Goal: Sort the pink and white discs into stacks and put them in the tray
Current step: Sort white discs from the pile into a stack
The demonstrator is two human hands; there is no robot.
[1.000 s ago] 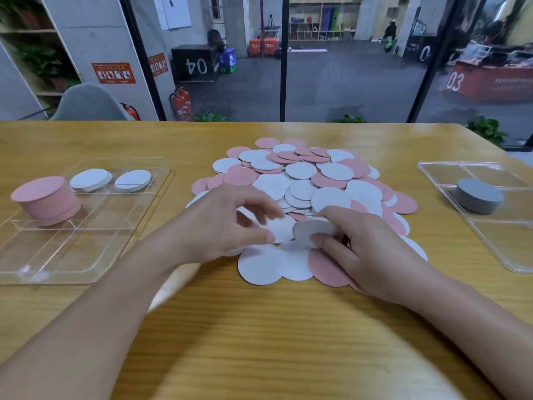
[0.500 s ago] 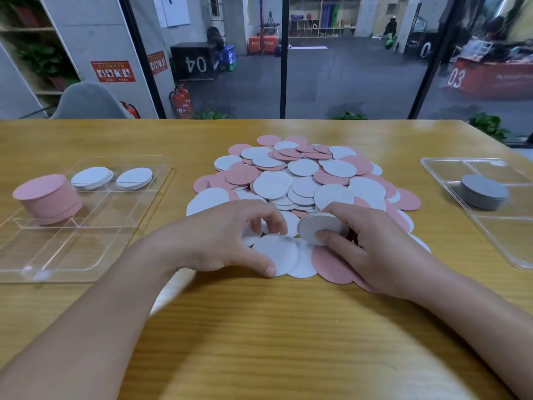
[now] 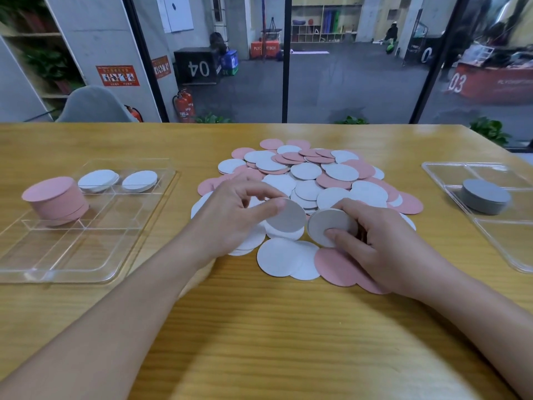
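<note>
Disc pile (image 3: 311,180): flat, thin rounds in matte pink and white, spread loose and overlapping at mid counter (image 3: 259,327); all the same circle shape, edges clean.
Left hand (image 3: 230,223): its grip is pinched on a single white disc (image 3: 287,216), thumb on top, the disc tilted and raised just above the pile's near edge.
Right hand (image 3: 372,243): its grip is curled round a small white stack (image 3: 331,226), thumb pressed on the top face, fingers wrapped on the far rim; the stack sits tilted over the pile's near side, just beside the left hand's disc.
Left tray (image 3: 86,255): clear hard plastic, divided into compartments, shiny rims.
Pink stack (image 3: 54,200): a thick, tidy cylinder at the tray's far left.
White stacks (image 3: 118,180): two low ones side by side in the far compartments.
Right tray (image 3: 507,243): also clear plastic, holding a grey stack (image 3: 484,196).
Counter: yellow wood with fine straight grain, smooth.
</note>
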